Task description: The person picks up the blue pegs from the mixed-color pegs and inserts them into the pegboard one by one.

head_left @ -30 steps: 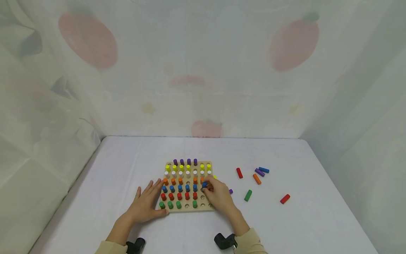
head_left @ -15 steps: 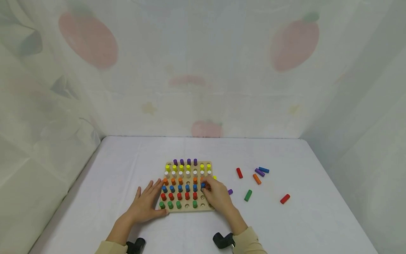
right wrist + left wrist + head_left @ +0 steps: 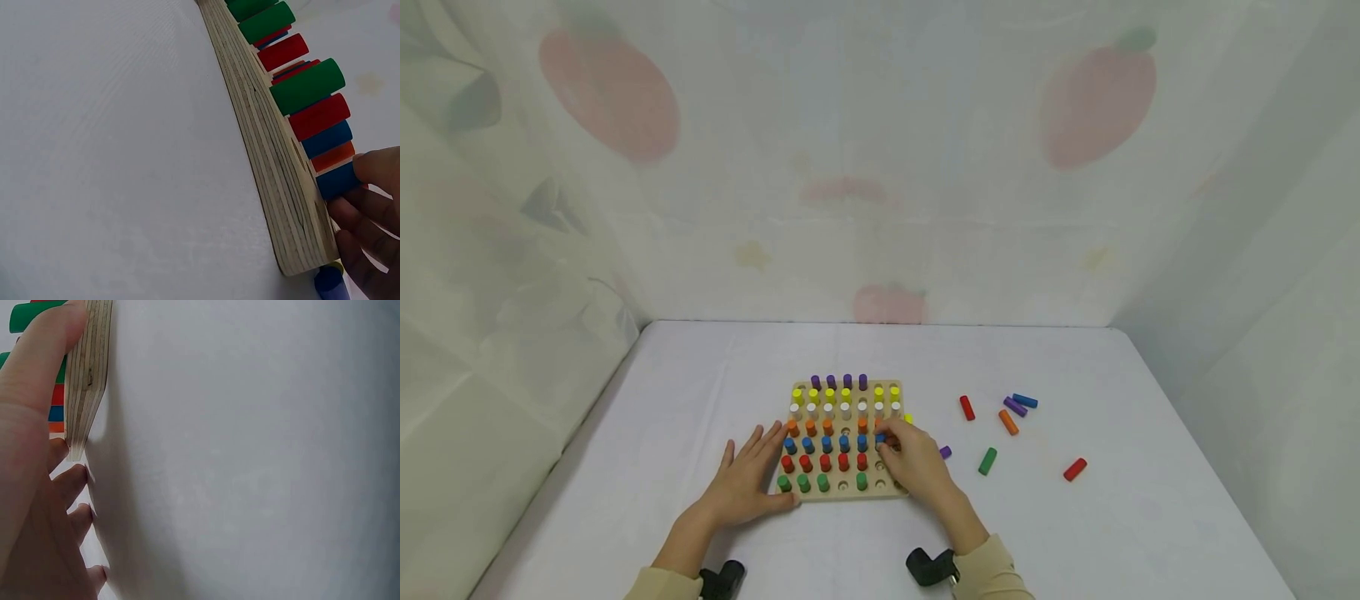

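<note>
A wooden peg board (image 3: 891, 490) lies on the table with rows of purple, yellow, white, orange, blue, red and green pegs standing in it. My right hand (image 3: 917, 465) is over the board's right part and pinches a blue peg (image 3: 337, 181) between thumb and fingers. That peg stands upright at the right end of the blue row, its lower end at the board's surface. My left hand (image 3: 737, 490) rests at the board's left side, fingers extended along the edge and thumb (image 3: 37, 356) at the near left corner.
Loose pegs lie right of the board: a green peg (image 3: 987, 462), an orange peg (image 3: 1008, 422), a blue peg (image 3: 1025, 401) and red ones (image 3: 1075, 469). A purple peg (image 3: 946, 452) and a yellow peg (image 3: 908, 419) lie close by my right hand, partly hidden.
The blue peg in my right hand went from tilted to upright and moved down into line with its row. My left hand has stayed in place.
</note>
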A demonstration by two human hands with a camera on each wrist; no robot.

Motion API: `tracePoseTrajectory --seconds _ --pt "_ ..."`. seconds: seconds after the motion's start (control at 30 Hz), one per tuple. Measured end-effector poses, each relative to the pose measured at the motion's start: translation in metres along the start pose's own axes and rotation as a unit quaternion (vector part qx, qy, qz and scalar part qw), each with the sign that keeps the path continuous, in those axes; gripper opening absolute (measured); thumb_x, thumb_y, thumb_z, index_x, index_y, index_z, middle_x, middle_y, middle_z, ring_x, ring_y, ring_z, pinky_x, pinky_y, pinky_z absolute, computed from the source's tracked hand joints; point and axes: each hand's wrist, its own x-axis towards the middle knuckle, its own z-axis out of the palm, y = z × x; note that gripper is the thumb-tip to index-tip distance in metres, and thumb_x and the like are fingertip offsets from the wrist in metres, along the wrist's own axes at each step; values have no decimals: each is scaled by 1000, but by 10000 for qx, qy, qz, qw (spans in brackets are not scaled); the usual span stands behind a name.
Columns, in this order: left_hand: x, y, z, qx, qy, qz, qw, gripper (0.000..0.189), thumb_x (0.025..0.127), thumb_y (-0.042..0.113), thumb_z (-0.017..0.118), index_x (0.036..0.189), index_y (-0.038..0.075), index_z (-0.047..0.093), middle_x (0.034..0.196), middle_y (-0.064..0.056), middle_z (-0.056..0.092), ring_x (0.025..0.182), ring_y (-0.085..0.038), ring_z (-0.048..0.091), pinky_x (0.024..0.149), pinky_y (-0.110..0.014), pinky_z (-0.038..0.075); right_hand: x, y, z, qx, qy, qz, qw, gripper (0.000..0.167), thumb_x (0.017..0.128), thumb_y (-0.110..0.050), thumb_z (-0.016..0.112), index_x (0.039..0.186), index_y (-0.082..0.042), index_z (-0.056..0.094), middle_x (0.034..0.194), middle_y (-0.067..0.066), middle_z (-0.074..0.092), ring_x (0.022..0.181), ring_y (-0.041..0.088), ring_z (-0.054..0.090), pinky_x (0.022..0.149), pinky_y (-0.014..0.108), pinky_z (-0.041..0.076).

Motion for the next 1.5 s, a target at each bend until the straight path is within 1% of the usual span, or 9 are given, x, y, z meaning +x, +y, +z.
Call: tracePoseTrajectory --seconds 0.2,0.3,0.47,0.8,0.9,1.13,1.2,1.37,1.5 --pt "0 1 0 -8 -7 -3 10000 107 62 71 66 146 16 29 151 -6 26 138 -37 19 103 -69 5 -2 4 -4 513 -13 33 9987 19 88 -16 61 107 -16 61 99 -4 65 83 3 58 71 17 51" --pt "0 2 -1 -11 6 -1 10000 107 62 70 67 145 16 29 151 -7 26 138 -37 19 103 -69 5 -5 9 -8 595 158 -49 9981 18 88 -14 62 106 -15 62 99 -4 65 83 3 58 71 18 51" --pt "0 2 -1 0 -3 -9 10000 107 62 69 67 145 15 29 151 -7 26 138 -37 19 103 -69 5 -8 17 -16 450 575 -49 9973 17 87 -13 63 104 -16 63 97 -8 64 80 1 57 71 18 52" --pt "-2 4 -3 -8 -12 -9 10000 106 62 68 68 145 14 29 151 -7 26 138 -38 19 103 -70 6 -14 37 -41 334 1188 370 9917 18 86 -10 64 102 -16 63 97 -8 65 86 3 60 75 24 53" --pt "-2 4 -3 -20 4 5 10000 106 63 67 68 145 14 30 151 -8 27 138 -38 19 102 -70 6 -16 44 -48 289 1412 327 9890 17 85 -7 64 101 -14 64 95 -5 67 85 7 61 73 27 54" --pt "-3 3 -2 -28 -2 5 10000 106 62 68 68 145 14 29 151 -7 27 138 -37 19 103 -69 6 -21 66 -63 53 1926 93 9812 18 81 -3 67 97 -10 65 94 0 68 85 11 63 69 27 54" --pt "-3 3 -2 -43 1 9 10000 106 62 68 68 145 14 29 151 -7 27 138 -37 19 103 -69 5 -22 73 -68 14 2013 115 9795 18 81 -2 67 97 -9 65 94 2 68 85 14 64 69 30 54" --pt "-3 3 -2 -68 6 23 10000 107 62 69 68 145 14 29 151 -7 26 138 -37 19 103 -69 5 -26 85 -80 -96 2015 586 9777 20 84 -6 65 103 -9 64 99 4 66 93 18 62 77 37 53" --pt "-3 3 -3 -67 0 17 10000 107 62 69 67 145 14 29 151 -7 26 138 -37 18 103 -69 5 -29 95 -88 -202 2099 922 9732 21 86 -9 62 107 -9 62 104 7 64 97 22 60 82 41 52"
